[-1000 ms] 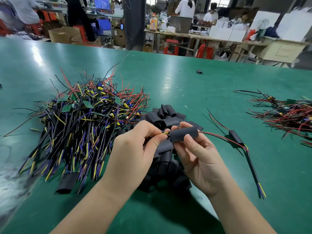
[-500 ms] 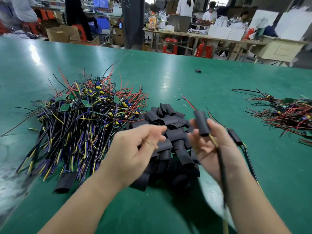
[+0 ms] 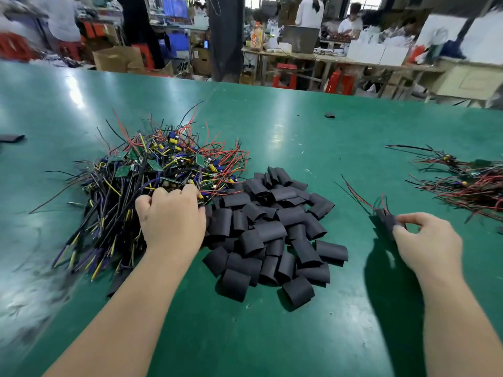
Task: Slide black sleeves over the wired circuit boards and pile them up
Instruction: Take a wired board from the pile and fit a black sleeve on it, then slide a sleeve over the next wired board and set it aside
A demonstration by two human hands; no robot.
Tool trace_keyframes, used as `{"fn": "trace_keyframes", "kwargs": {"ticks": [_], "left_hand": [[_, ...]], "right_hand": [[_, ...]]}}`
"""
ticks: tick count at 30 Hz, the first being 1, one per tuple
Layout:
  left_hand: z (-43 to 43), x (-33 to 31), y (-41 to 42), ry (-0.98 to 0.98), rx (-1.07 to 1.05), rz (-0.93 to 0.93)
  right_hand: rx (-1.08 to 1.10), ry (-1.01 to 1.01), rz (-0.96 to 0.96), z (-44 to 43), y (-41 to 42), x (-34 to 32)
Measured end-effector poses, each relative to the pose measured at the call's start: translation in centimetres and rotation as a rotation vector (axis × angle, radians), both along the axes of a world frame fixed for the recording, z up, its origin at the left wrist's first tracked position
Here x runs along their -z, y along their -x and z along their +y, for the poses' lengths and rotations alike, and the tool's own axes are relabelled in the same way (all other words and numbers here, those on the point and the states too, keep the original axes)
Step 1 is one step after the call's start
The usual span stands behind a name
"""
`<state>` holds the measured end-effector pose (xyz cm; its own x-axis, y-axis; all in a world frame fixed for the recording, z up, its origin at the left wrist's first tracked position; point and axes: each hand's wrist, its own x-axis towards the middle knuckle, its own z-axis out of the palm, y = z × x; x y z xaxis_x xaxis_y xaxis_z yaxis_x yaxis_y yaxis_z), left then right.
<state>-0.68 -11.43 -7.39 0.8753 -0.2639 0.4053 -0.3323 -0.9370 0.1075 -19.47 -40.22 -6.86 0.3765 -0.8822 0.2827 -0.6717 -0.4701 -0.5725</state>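
On the green counter (image 3: 272, 137), each thing had its place:
Left hand (image 3: 171, 219): curled down on the heap of wired circuit boards (image 3: 152, 172), fingers bent into the wires
Right hand (image 3: 424, 240): fingers pinched on a sleeved board (image 3: 385, 219), red wires out
Black sleeves (image 3: 272, 227): piled between the hands
Finished pile (image 3: 468, 183): far right

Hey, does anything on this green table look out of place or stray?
Two black sleeves lie away from the main sleeve pile: one small piece far back on the table, another at the far left edge. Otherwise nothing looks spilled or damaged.
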Motion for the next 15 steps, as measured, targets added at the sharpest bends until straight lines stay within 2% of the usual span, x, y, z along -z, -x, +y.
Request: {"fn": "trace_keyframes", "kwargs": {"ticks": [5, 7, 9, 10, 12, 13, 15], "left_hand": [[0.0, -0.5, -0.7, 0.157, -0.022, 0.059], [0.1, -1.0, -0.3, 0.339, 0.037, 0.032], [0.2, -1.8, 0.2, 0.592, 0.163, 0.046], [0.2, -2.2, 0.5, 0.700, 0.244, 0.077], [0.0, -2.6, 1.4, 0.809, 0.404, 0.156], [-0.2, -2.8, 1.8, 0.828, 0.476, 0.193], [-0.4, -2.9, 2.7, 0.809, 0.618, 0.243]], "right_hand": [[-0.104, 0.036, -0.134, 2.4, -0.9, -0.4], [-0.155, 0.039, -0.220, 4.1, -1.6, -0.8], [-0.255, -0.051, -0.321, 6.2, -2.2, -1.1], [-0.329, -0.190, -0.383, 7.3, -2.6, -1.3], [-0.528, -0.619, -0.508, 9.8, -3.1, -1.6], [-0.630, -0.839, -0.546, 10.9, -3.5, -1.7], [-0.789, -1.131, -0.607, 12.6, -4.0, -1.5]]}}
